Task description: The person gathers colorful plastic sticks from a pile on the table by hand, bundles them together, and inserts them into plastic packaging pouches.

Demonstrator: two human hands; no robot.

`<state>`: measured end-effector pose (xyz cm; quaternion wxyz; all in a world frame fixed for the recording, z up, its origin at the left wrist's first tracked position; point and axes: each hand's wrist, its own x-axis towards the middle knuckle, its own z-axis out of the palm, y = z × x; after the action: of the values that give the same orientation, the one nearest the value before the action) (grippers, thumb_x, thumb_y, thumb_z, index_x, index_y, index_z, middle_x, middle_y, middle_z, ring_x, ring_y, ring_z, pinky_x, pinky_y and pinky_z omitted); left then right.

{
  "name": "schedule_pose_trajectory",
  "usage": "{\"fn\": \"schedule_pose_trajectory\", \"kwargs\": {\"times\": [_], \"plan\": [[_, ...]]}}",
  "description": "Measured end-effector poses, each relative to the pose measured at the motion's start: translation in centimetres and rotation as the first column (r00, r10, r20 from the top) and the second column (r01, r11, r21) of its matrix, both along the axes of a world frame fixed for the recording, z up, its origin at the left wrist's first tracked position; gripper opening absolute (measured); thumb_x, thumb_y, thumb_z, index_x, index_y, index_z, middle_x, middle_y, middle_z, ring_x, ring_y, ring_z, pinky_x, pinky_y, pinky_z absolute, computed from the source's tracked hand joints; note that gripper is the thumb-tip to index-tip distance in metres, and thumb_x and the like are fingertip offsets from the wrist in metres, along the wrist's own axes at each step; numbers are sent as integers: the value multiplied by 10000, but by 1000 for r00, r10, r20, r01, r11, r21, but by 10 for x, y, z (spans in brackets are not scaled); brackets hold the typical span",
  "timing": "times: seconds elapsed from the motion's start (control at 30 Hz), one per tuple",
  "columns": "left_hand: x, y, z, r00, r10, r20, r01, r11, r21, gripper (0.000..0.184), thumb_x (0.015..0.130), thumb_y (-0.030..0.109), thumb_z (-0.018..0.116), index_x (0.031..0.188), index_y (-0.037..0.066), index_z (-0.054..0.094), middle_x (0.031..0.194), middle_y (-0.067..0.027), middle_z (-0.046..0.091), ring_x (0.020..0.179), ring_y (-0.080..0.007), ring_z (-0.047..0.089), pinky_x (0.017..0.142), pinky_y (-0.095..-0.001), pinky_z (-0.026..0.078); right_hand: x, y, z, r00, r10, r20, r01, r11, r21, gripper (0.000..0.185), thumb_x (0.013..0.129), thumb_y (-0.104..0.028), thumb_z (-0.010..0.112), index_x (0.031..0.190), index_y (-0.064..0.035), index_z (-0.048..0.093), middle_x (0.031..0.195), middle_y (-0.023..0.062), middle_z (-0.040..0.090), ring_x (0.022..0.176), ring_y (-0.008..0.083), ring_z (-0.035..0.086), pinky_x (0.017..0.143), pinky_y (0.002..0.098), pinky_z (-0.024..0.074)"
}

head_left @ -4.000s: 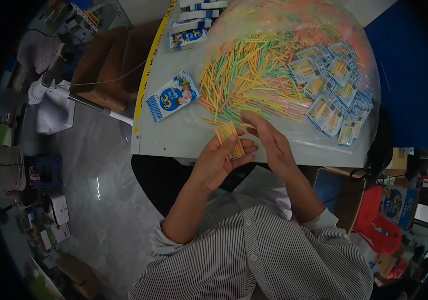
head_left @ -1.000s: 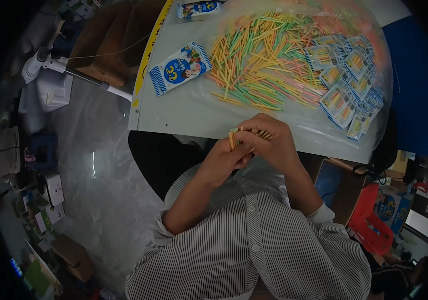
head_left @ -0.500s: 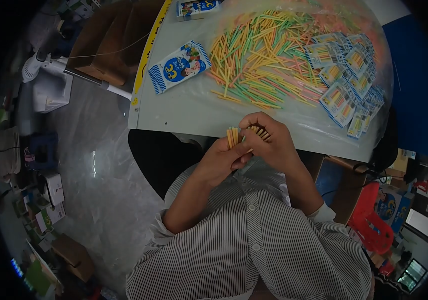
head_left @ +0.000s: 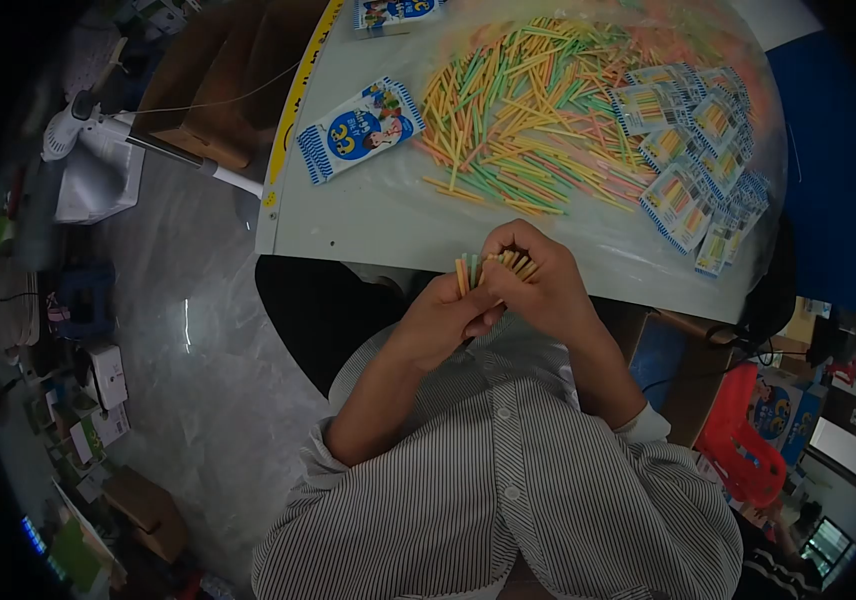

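Observation:
Close together at the table's near edge, my left hand (head_left: pixel 435 322) and my right hand (head_left: pixel 545 282) are both closed. Upright between my left fingers stand a few thin pastel sticks (head_left: pixel 463 274), orange and pale green. A thicker bundle of yellowish sticks (head_left: pixel 519 263) is wrapped in my right hand, its ends pointing up and outward. My right thumb touches the left hand's fingers. Beyond them a large heap of similar sticks (head_left: pixel 508 120) in yellow, green, orange and pink lies on clear plastic sheeting.
Filled clear packets with blue-striped ends (head_left: pixel 678 205) are piled to the right of the heap. On the left lies a blue-and-white printed packet (head_left: pixel 361 130), with another packet (head_left: pixel 395 12) behind it. A red plastic chair (head_left: pixel 741 440) stands at lower right, and a white fan (head_left: pixel 76 125) at left.
The sticks in my left hand have shifted: fewer orange ones show and the green ones stand out more. My right fingers have moved slightly over their bundle. The table items stay put.

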<state>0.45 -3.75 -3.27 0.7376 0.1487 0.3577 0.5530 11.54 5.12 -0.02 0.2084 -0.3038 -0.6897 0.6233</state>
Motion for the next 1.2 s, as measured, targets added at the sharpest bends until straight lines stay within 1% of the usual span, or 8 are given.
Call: {"fn": "schedule_pose_trajectory", "kwargs": {"times": [0.37,0.47,0.73,1.0,1.07,1.1,1.17,1.2], "plan": [[-1,-2,3,977,-98,190,97,995,16,183,868,200,438,879,34,514,799,-34,513,609,-42,418,480,-152,319,0,8,9,990,125,61,-105,961,-257,142,814,-63,473,931,-24,543,777,14,497,590,51,481,509,179,398],[-2,-3,-5,957,-181,224,164,982,93,176,869,191,436,894,33,510,815,-42,518,619,-46,427,488,-152,330,2,12,-4,969,247,8,-246,963,106,182,825,-88,463,976,-22,539,796,11,503,644,67,494,575,201,411],[-5,-7,1,943,-213,255,181,973,142,177,866,169,438,938,15,491,812,-60,525,652,-74,482,504,-153,366,4,9,1,831,507,-230,-556,735,-387,255,856,-146,397,1020,13,512,943,123,540,767,122,519,707,248,419],[-23,6,19,939,-260,-227,278,959,54,270,846,188,478,1032,-7,460,860,-76,556,745,-127,552,547,-213,431,-9,5,-4,964,-14,-267,-115,880,-461,234,881,-194,363,884,-6,503,921,126,547,664,111,523,555,212,442],[-38,13,24,524,122,-843,-3,990,141,274,842,126,456,1082,-4,436,962,-92,539,793,-191,561,656,-257,454,-9,11,-2,907,-262,-329,95,890,-446,255,894,-235,349,874,-18,483,830,84,560,566,74,493,502,180,421],[-48,21,25,509,129,-851,11,988,156,274,842,126,456,1082,-4,436,962,-92,539,793,-191,561,656,-257,454,-1,18,-1,892,-256,-372,72,894,-443,240,895,-230,352,873,-23,470,734,49,514,517,61,440,460,171,378],[-69,43,22,-603,481,-637,89,834,545,299,798,134,508,1044,-29,466,959,-137,551,924,-284,525,792,-342,412,2,24,2,868,-249,-430,49,904,-424,225,896,-226,354,872,-28,457,639,14,467,467,48,387,417,163,336],[-78,48,14,-609,495,-620,104,825,556,299,798,134,508,1044,-29,466,959,-137,551,924,-284,525,792,-342,412,2,22,4,909,-258,-328,96,894,-438,221,895,-228,364,863,-31,457,594,-8,402,454,39,341,405,164,300]]}}
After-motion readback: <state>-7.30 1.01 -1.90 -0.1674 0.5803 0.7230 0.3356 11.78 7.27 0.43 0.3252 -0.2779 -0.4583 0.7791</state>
